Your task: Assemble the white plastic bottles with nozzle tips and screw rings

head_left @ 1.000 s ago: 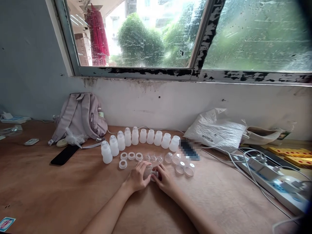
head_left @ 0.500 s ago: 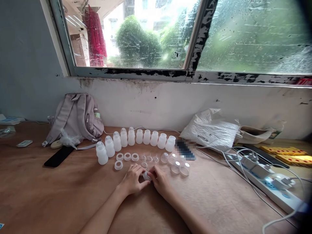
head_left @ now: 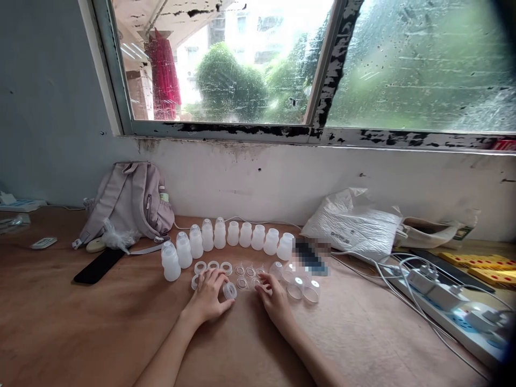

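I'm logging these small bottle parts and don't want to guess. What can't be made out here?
- Head view: the flat object beside the bottle row is pixelated.
- Parts under the left hand are covered by it; only a ribbed ring shows at its fingers.
- Whether the right hand grips a clear piece: too small.
- Power strip: darkened at the right edge.

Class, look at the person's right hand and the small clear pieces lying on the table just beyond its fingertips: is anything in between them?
Nothing visible: the right hand rests on bare table, fingertips right at the small clear pieces.
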